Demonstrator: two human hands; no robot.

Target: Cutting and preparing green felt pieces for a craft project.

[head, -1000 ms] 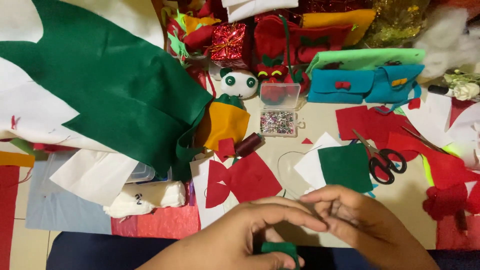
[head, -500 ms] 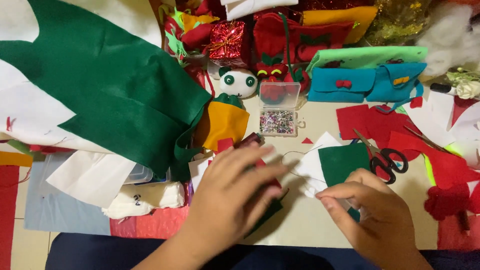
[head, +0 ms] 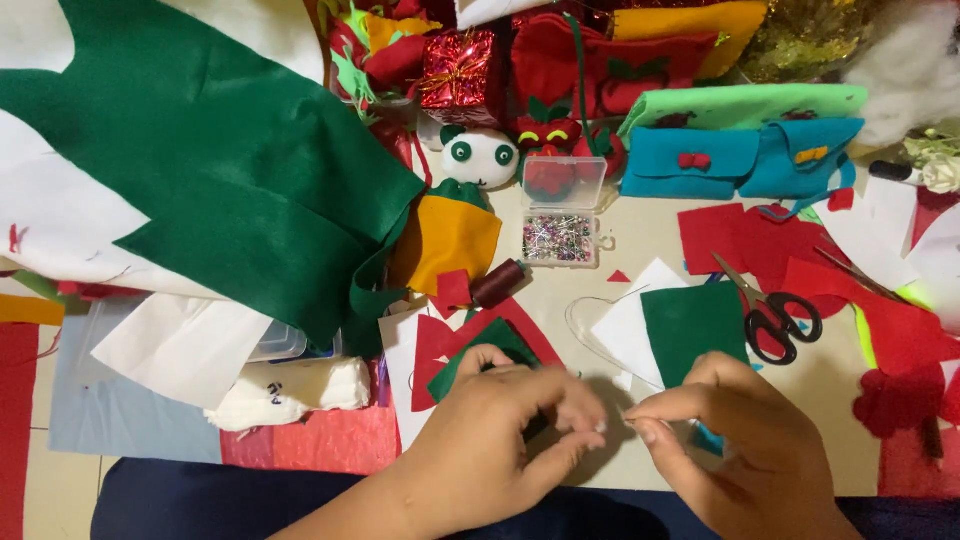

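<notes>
A small green felt piece (head: 492, 348) is seen near the middle of the table, lying on a red felt cutout (head: 440, 350) and partly covered by the left hand (head: 500, 440). The left hand is curled over it, fingers bent inward and fingertips brought toward the thumb; whether the felt is actually gripped cannot be told. The right hand (head: 740, 440) is closed in a pinch, thumb and forefinger pressed together just beside the left fingertips, perhaps on a needle or thread, too thin to be made out. A darker green felt square (head: 692, 325) is laid on white felt (head: 625, 325) just beyond the right hand, and black-handled scissors (head: 770, 310) are placed to its right on red felt scraps. Farther off, a clear box of pins (head: 560, 238), a dark red thread spool (head: 498, 283), a panda face (head: 478, 158) and blue felt pouches (head: 740, 162) are found. A large green felt sheet (head: 230, 190) is spread at far left.
</notes>
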